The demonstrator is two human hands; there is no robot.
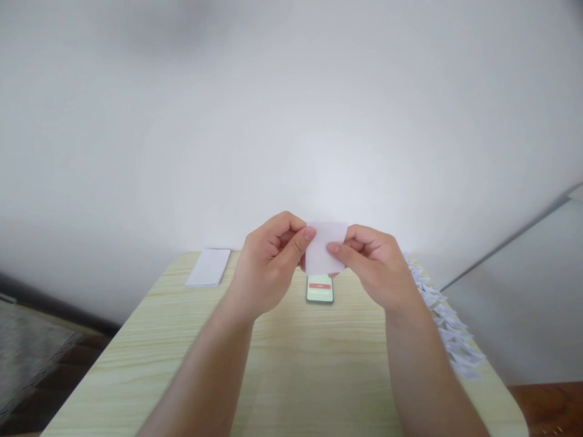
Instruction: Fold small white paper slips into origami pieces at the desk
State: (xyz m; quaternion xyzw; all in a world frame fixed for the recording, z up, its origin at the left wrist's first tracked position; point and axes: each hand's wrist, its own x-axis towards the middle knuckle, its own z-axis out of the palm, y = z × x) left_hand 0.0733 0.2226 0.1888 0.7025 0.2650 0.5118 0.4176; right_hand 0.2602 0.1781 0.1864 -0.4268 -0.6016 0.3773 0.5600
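A small, roughly square piece of white paper [322,252] is held up between both hands above the table. My left hand [273,261] pinches its left edge, the thumb lying on the near face near the upper corner. At the right edge my right hand [376,258] grips it too, thumb across the lower part of the near face. The fingers behind the sheet are mostly hidden. Below and behind the paper lies a phone [319,294] with a lit screen showing a red bar; its upper part is covered by the paper.
A stack of white paper [208,267] rests at the back left of the light wooden table [319,376]. Several folded white paper pieces [450,334] line the right edge. A white wall [291,121] rises behind the table. At far left is a patterned grey surface [27,346].
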